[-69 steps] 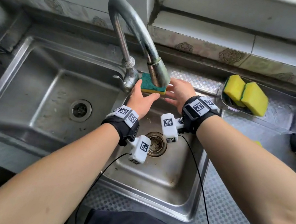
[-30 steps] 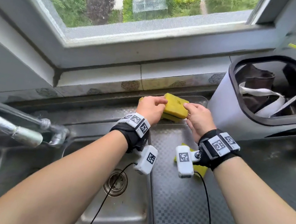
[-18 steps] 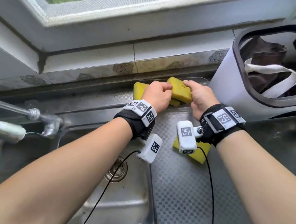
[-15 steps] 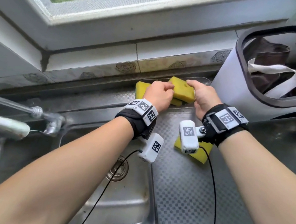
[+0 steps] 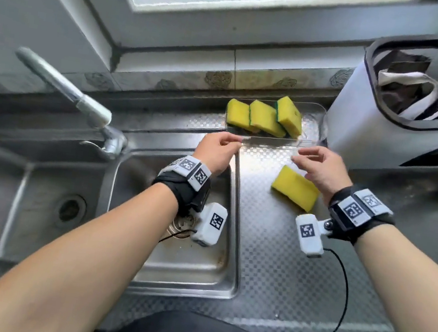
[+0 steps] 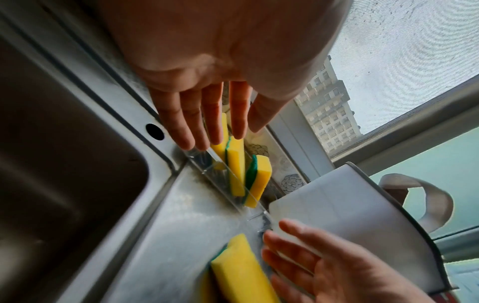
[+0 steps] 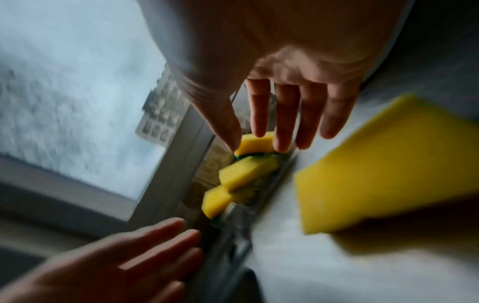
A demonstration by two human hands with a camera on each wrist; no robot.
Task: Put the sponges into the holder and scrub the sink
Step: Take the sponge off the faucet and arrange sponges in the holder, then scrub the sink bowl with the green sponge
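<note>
Sponge (image 5: 295, 188) btwn hands (image 5: 218, 151), nr holder (image 5: 305, 145)

Steel counter (image 5: 268, 262): loose sponge (image 5: 294, 188), clear holder (image 5: 312, 123), white bin (image 5: 364, 108).

The left hand (image 6: 220, 67) has straight fingers (image 6: 181, 127) spread over the clear holder's (image 6: 225, 178) near rim. Three yellow-green sponges (image 6: 237, 170) stand on edge in the holder, against the tiled wall. Right of it stands a white bin (image 6: 344, 215). The right hand (image 6: 337, 272) hovers flat beside a fourth sponge (image 6: 238, 272) on the counter (image 6: 166, 235).
</note>
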